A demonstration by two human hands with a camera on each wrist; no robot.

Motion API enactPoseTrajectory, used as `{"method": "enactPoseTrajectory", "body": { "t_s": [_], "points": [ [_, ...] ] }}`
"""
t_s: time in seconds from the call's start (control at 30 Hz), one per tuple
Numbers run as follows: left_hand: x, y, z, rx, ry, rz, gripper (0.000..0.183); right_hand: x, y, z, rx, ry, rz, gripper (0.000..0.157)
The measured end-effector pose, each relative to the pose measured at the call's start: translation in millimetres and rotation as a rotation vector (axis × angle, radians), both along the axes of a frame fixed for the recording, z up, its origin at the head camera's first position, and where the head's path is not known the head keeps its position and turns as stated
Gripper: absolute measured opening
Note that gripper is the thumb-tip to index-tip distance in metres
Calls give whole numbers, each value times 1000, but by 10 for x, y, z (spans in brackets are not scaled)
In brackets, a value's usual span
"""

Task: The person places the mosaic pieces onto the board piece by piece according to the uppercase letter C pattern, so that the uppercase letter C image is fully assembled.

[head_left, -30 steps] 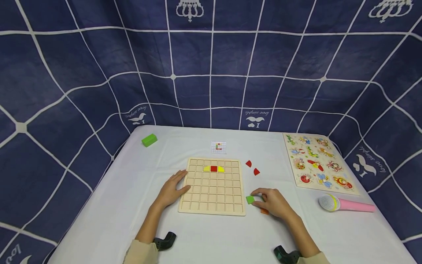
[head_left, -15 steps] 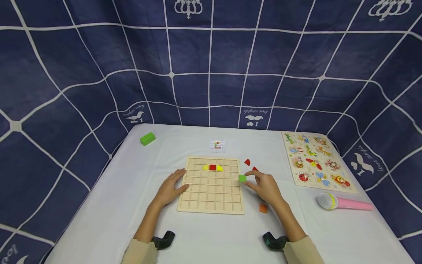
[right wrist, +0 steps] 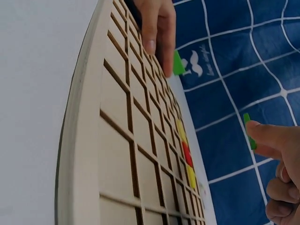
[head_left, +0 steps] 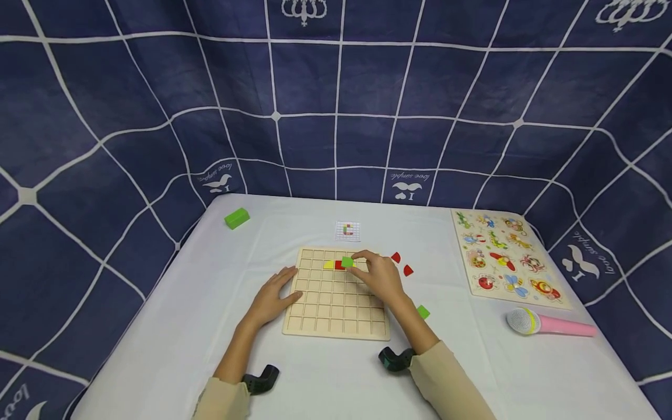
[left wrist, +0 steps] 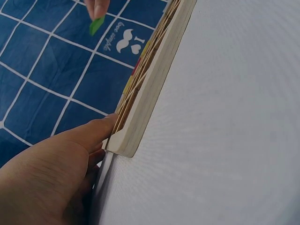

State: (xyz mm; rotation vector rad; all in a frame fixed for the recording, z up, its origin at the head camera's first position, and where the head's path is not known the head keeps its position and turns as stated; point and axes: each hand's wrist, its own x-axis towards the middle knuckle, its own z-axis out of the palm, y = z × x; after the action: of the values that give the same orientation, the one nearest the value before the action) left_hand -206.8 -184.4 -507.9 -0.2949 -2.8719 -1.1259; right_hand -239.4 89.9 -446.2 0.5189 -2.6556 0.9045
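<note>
A square wooden grid board [head_left: 336,312] lies flat on the white table. My left hand [head_left: 273,298] rests on its left edge, fingers extended, thumb touching the rim in the left wrist view. Thumb and index finger of my right hand [head_left: 383,277] pinch a small green square tile [head_left: 347,262], held above the board's upper rows. The right wrist view shows this tile [right wrist: 253,144] apart from the board. A yellow rounded piece [head_left: 328,265] and a red square [head_left: 339,265] sit in one row; the second yellow piece [right wrist: 191,177] beyond the red is mostly hidden in the head view.
Two red quarter-round pieces [head_left: 408,270] lie right of the board. Another green piece [head_left: 423,312] shows beside my right forearm. A pattern card [head_left: 347,231] and green block [head_left: 237,218] are at the back. An insect puzzle [head_left: 504,256] and pink microphone [head_left: 551,325] lie at right.
My right hand has carried the green tile from the table right of the board up and left, over the coloured row. My left hand has stayed at the board's edge.
</note>
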Motion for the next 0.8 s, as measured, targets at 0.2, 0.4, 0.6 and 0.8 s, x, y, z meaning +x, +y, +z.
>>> {"method": "enactPoseTrajectory", "body": {
  "t_s": [0.2,0.4,0.6,0.8],
  "points": [
    [-21,-5,-9,-5,9,0,66,-108,-225,-88,13,9,42,31],
    [-17,1,1,-1,-3,2,67,-138,-382,-213,9,-86,48,32],
    [5,21,25,4,-15,-6,66,-135,-426,-358,44,-120,43,29],
    [7,14,23,0,-6,-5,65,-152,-437,-434,61,-91,50,27]
  ]
}}
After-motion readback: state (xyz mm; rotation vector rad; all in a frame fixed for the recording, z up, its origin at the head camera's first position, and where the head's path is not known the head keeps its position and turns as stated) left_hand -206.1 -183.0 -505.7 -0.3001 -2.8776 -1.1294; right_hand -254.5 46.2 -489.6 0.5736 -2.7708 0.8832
